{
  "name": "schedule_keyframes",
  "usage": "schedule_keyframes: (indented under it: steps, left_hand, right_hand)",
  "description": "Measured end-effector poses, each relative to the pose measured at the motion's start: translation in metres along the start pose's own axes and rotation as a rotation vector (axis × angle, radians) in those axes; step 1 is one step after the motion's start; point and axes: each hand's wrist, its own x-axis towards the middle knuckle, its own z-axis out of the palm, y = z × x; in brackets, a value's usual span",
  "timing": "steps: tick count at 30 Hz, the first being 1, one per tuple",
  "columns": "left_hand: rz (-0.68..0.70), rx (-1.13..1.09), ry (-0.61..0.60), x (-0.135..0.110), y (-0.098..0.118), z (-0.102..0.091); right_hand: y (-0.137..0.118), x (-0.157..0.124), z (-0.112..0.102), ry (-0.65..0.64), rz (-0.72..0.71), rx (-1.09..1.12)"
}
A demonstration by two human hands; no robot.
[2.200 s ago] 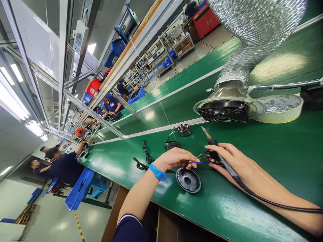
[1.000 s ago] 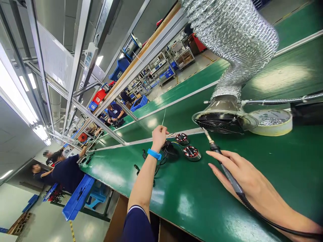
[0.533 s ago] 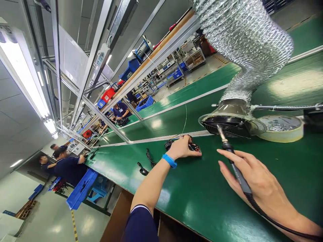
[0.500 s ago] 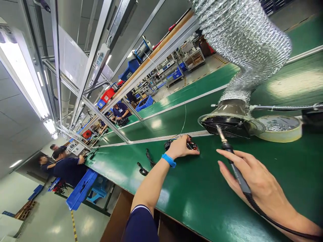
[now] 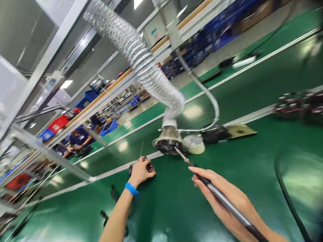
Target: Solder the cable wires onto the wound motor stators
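Note:
My left hand (image 5: 139, 172), with a blue wristband, is wrapped over a dark round part (image 5: 149, 166) with reddish bits on the green bench (image 5: 174, 205). The fingers hide much of that part. My right hand (image 5: 227, 198) grips a soldering iron (image 5: 212, 187) like a pen. Its metal tip points up and left, in front of the dark-mouthed fume hood (image 5: 168, 145); whether it touches the hood I cannot tell. A roll of tape (image 5: 198, 144) lies just right of the hood. Black cables (image 5: 114, 193) lie left of my left forearm, blurred.
A silver flexible duct (image 5: 151, 67) rises from the hood to the upper left. Dark parts with reddish bits (image 5: 290, 106) sit at the right, and a dark cable (image 5: 287, 198) curves nearby. A metal post (image 5: 52, 153) stands left. A person (image 5: 80, 137) works beyond the bench.
The view has swung to the right and blurred, so the hood and both hands appear farther left. More of the bench's right side shows. Both hands keep their hold.

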Motion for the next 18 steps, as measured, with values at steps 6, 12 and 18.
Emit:
schedule_keyframes:
  steps: [6,12,18]
  left_hand:
    - [-0.157,0.158,0.116,0.081,-0.049,-0.025]
    - [-0.156,0.195,0.143,0.182,-0.042,-0.034]
    - [-0.193,0.129,0.086,0.219,-0.003,-0.010]
  right_hand:
    - [0.065,0.029,-0.124,0.180,0.223,-0.325]
    - [0.132,0.075,-0.179,0.208,0.366,-0.511]
    - [0.189,0.131,-0.144,0.055,0.572,-0.349]
